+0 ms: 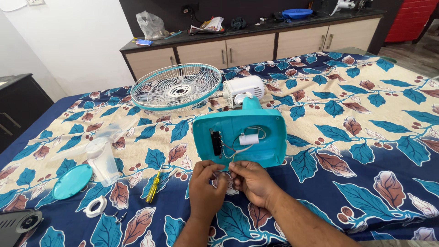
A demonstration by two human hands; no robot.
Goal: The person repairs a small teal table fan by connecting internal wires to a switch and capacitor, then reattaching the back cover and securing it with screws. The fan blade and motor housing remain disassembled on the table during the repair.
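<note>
The fan is well into being taken apart. Its turquoise base housing (240, 137) lies tipped up on the bed (375, 151), open underside facing the person, so the inner parts show: a black switch block (216, 142) on the left wall, a white cylindrical capacitor (249, 139) in the middle, and thin white wires (238, 148) trailing down to the near edge.

Both hands sit right below that edge, close together. The left hand (206, 185) has its fingers curled, the right hand (251, 183) pinches with thumb and forefinger, and each grip looks closed on the wire ends coming out of the housing, though the ends themselves are too small to make out clearly.

Beyond the grip, past the housing, the white motor (244, 89) still joins the base neck, and the wire guard (176, 87) lies flat just to its left. To the left of the grip a yellow screwdriver (154, 186) lies put down; further left are the clear fan blade (103, 158), a turquoise round cover (71, 182), a white ring nut (95, 206) and a few small screws (120, 217).

By my reckoning, the guard, blade, cover and fasteners are already off and the base is opened. What remains, as far as I can see, is the wiring work inside the housing, with the motor not yet separated.
</note>
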